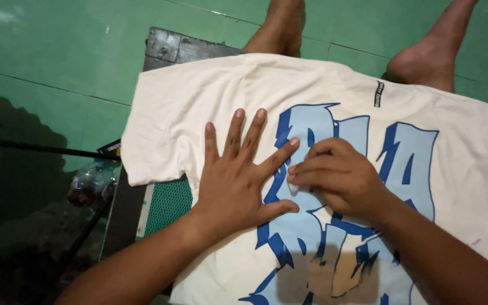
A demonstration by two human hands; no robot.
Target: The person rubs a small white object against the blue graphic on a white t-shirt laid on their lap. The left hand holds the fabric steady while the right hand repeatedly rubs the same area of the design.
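Observation:
A cream T-shirt (199, 96) with a large light-blue and dark-blue print (408, 169) lies spread over a dark platen. My left hand (235, 175) presses flat on the fabric, fingers apart, just left of the print. My right hand (340, 178) is beside it on the print, fingers bunched, pinching a small pale piece (293, 189) at the print's edge. What that piece is cannot be told. A small black tag (378, 93) sits on the shirt near its far edge.
The dark board (170, 48) sticks out beyond the shirt at the far left, with a green mesh surface (168, 206) under the shirt's left side. A plastic bottle (88, 183) lies on the floor at left. Another person's bare feet (430, 56) stand on the green tiles beyond.

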